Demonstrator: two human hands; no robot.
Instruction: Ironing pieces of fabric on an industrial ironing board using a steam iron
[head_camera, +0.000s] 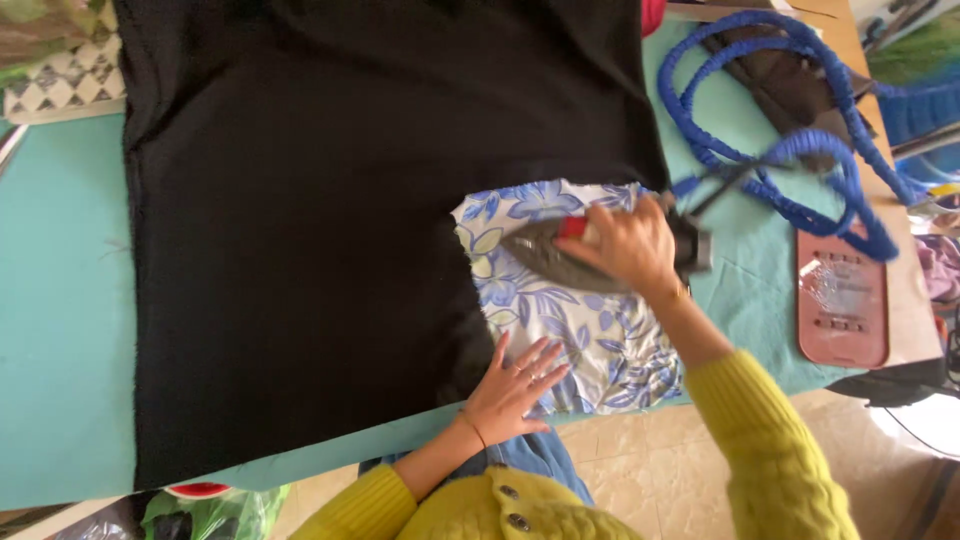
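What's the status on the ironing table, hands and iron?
Right hand gripping iron on floral cloth. Left hand flat on the cloth's near edge. Black fabric overlaps its left side; blue cord trails right.

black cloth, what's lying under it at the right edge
A blue-and-white floral fabric sticks out from under the black cloth, on the teal table cover. How far the floral piece runs beneath is hidden.

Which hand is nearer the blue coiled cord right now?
Right. The right hand grips the iron just beside the blue coiled cord; the left hand lies flat on the floral fabric, farther away.
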